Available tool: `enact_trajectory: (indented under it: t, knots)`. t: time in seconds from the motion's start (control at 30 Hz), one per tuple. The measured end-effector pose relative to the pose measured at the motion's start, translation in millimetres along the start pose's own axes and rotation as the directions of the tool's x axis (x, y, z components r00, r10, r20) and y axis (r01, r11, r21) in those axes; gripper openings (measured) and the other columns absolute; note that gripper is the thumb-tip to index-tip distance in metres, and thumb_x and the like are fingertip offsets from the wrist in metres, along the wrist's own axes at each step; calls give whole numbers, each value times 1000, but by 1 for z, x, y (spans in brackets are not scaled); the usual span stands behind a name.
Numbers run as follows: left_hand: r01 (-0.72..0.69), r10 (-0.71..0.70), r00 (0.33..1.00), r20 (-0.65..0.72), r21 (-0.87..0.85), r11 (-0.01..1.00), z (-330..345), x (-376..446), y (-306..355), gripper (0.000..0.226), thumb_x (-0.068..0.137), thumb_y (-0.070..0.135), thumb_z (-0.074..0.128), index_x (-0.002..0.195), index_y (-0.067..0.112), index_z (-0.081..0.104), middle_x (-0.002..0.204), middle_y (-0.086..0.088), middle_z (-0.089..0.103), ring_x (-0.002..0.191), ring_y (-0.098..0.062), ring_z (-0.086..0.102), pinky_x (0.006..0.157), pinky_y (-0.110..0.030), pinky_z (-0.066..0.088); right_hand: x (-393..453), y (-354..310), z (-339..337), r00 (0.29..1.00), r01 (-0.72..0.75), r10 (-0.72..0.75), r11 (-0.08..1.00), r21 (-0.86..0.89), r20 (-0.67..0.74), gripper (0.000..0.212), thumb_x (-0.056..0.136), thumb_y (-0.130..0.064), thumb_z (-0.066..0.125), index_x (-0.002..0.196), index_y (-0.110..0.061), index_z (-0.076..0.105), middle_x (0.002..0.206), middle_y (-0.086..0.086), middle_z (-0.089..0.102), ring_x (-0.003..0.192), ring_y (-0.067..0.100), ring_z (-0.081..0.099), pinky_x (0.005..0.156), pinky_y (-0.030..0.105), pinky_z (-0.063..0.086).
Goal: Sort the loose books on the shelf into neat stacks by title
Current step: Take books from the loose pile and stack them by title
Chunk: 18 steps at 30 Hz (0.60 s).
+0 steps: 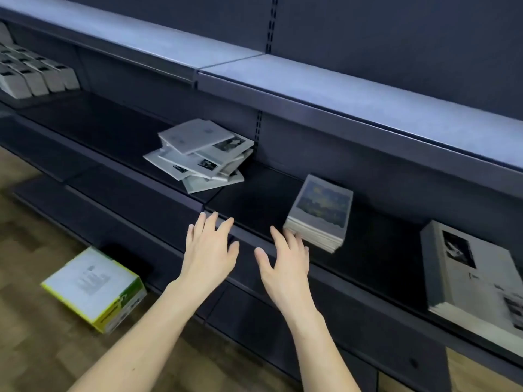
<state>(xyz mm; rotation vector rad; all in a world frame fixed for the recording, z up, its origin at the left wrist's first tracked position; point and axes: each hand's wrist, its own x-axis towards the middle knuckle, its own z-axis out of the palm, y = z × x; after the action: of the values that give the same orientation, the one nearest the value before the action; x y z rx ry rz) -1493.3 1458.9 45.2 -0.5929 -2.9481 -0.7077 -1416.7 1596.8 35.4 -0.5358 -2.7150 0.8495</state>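
Head view looks down, close, over the dark shelf.

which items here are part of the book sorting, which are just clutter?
Job: messy book pile; neat stack; large grey stack; left hand and right hand, both open and empty.
Bystanders: green-and-white box on floor; grey boxes far left.

A white box with yellow-green edges lies tilted on the wooden floor, just beside the base of the dark shelving. Far left, on a higher level, grey boxes stand in a row.
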Motion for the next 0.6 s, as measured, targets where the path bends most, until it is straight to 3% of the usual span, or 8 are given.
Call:
enact_trajectory:
  t: [0.2,0.6]
  knots:
    - [26,-26,1000,2,-39,999,-31,12,-59,56,99,36,47,151,25,30,160,-7,21,150,-26,4,122,-44,5,7,-54,38,1000,3,-5,993,119,22,56,101,-43,48,153,-28,32,162,-2,25,153,17,7,125,42,6]
    - [168,-171,984,-41,-77,983,-57,46,-135,55,100,36,44,151,26,28,160,-4,21,150,-24,3,122,-42,6,54,-117,98,992,22,-59,951,310,112,52,101,-37,52,150,-29,39,154,-12,37,145,7,28,118,41,31]
